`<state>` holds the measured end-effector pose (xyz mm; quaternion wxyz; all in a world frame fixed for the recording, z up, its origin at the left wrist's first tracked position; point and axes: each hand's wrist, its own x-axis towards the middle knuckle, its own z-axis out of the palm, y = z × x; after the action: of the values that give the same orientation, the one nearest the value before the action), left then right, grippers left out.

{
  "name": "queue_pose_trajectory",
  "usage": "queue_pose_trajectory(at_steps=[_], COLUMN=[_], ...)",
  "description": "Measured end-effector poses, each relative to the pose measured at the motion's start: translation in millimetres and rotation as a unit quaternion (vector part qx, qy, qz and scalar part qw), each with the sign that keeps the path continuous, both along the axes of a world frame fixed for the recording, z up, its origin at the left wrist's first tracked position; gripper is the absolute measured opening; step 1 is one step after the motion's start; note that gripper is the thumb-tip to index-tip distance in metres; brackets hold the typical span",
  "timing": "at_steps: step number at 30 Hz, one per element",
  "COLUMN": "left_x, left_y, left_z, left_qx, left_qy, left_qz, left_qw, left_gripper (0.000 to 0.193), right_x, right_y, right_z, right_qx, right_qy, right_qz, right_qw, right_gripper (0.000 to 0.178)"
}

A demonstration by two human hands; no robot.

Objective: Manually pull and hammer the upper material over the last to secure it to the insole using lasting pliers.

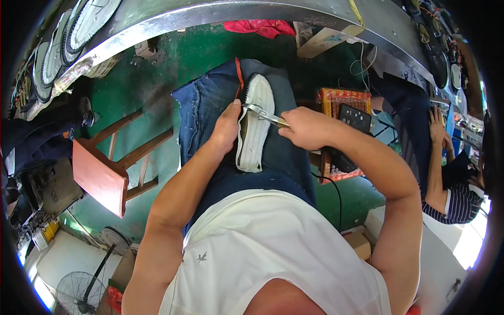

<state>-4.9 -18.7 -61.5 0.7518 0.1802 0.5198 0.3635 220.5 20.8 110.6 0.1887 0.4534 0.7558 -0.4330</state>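
On my lap lies a white cloth shoe [253, 142] with a ridged surface, a dark edge round its far end and a brown strip along its left side. My right hand [304, 127] is closed round the handles of metal pliers [270, 117]. Their jaws reach the shoe's left edge, close to my left fingertips. With thumb and fingers pinched, my left hand [227, 126] grips that same edge. An orange-red strap [239, 73] runs away from the shoe beside my left fingers, over the dark blue cloth [205, 100] on my legs.
A metal-edged workbench [210, 11] curves across the far side, with several shoe soles [89, 26] at its left. A wooden stool [100, 170] stands on the green floor to the left. A beaded seat [341, 100] and a seated person [446, 184] are at right; a fan [81, 291] stands lower left.
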Motion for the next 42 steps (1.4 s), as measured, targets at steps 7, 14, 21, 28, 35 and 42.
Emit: queue_pose_trajectory(at_steps=[7, 14, 21, 28, 35, 42], left_x=[0, 9, 22, 25, 11, 3], left_y=[12, 21, 30, 30, 41, 44], left_z=[58, 62, 63, 87, 86, 76], left_qx=[0.030, 0.029, 0.004, 0.023, -0.003, -0.044], left_qy=[-0.063, -0.027, 0.085, 0.163, 0.086, 0.027], left_qz=[-0.055, -0.109, -0.104, -0.194, -0.209, -0.215], left_qw=[0.996, 0.993, 0.991, 0.967, 0.974, 0.975], left_gripper=[0.070, 0.065, 0.063, 0.066, 0.071, 0.072], right_x=[-5, 6, 61, 14, 18, 43], right_y=[-60, -86, -38, 8, 7, -36], right_z=[-51, -83, -31, -21, -34, 8], right_qx=[-0.058, -0.274, -0.356, 0.091, 0.128, -0.145], right_qy=[0.157, 0.291, 0.237, 0.081, 0.049, 0.064], right_qz=[-0.291, -0.491, -0.404, -0.098, -0.104, -0.137], right_qw=[0.942, 0.774, 0.809, 0.988, 0.985, 0.978], right_gripper=[0.026, 0.026, 0.036, 0.049, 0.043, 0.035])
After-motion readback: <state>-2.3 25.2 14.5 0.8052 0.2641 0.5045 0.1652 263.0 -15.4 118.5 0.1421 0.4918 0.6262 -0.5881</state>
